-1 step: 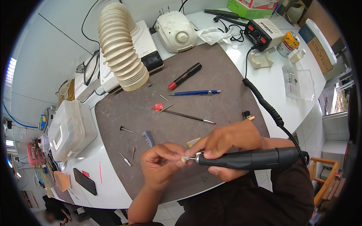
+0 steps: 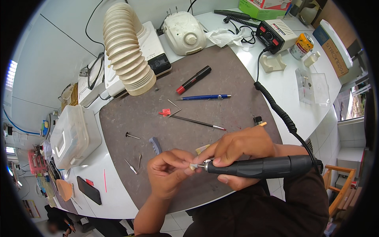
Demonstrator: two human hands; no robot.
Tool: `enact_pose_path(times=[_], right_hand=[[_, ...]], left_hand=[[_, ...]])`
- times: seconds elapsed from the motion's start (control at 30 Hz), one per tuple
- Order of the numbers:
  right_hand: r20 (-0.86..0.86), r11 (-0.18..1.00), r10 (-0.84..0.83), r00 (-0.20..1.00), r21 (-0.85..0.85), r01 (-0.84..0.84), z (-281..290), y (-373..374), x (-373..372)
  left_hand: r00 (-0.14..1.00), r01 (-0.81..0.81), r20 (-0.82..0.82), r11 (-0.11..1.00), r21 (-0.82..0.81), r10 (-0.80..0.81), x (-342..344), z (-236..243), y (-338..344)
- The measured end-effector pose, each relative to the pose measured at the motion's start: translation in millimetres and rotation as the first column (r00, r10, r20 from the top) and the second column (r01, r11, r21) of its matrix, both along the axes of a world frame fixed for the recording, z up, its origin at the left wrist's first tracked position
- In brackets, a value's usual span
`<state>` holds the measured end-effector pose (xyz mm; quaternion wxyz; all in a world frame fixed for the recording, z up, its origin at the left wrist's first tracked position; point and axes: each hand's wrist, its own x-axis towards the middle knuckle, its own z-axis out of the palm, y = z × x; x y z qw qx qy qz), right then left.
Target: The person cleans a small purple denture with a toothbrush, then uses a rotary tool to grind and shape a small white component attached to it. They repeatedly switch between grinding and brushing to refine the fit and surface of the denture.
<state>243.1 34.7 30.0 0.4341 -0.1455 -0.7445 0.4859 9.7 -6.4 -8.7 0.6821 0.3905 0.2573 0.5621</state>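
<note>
Over mat [image 2: 237, 79], L fingers [image 2: 177, 157] still pinch whitish pc [image 2: 193, 167], R fingers [image 2: 229, 149] still grip handpc [image 2: 264, 166].

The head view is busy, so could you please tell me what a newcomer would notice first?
Probably the large ribbed cream hose, reaching over the brown mat at upper left. Next comes the black handpiece in the right hand, lower right, its tip at a small pale piece held by the left hand.

Bright, even light; rectangular bright-paned window [image 2: 352, 103] at right; soft shadows; smooth white tabletop [image 2: 290, 89] bows fisheye-style; far left blurry.
</note>
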Motion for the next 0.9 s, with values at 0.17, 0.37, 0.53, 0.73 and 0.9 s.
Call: enact_pose_path(times=[0.17,0.37,0.53,0.73,0.9], right_hand=[[0.014,1.0,0.003,1.0,0.008,-0.003,0.9,1.0,0.3],[0.0,0.997,0.042,0.999,0.062,-0.041,7.8,5.0,4.1],[-0.035,0.996,0.02,0.999,0.09,-0.016,6.0,1.6,2.4],[-0.016,0.993,0.016,1.0,0.119,-0.014,11.5,2.0,2.5],[-0.039,0.989,0.005,0.999,0.146,0.001,7.9,2.8,1.0]], left_hand=[[1.0,0.005,-0.005,1.0,0.006,-0.005,-0.8,0.9,0.0],[0.994,-0.041,-0.094,0.993,0.11,0.051,-1.9,0.5,-1.3],[0.974,-0.057,-0.203,0.974,0.221,0.104,-2.2,6.9,0.0],[0.974,-0.057,-0.2,0.971,0.231,0.105,-2.4,8.2,0.9],[0.978,-0.049,-0.19,0.978,0.204,0.088,-3.7,5.4,-1.0]])
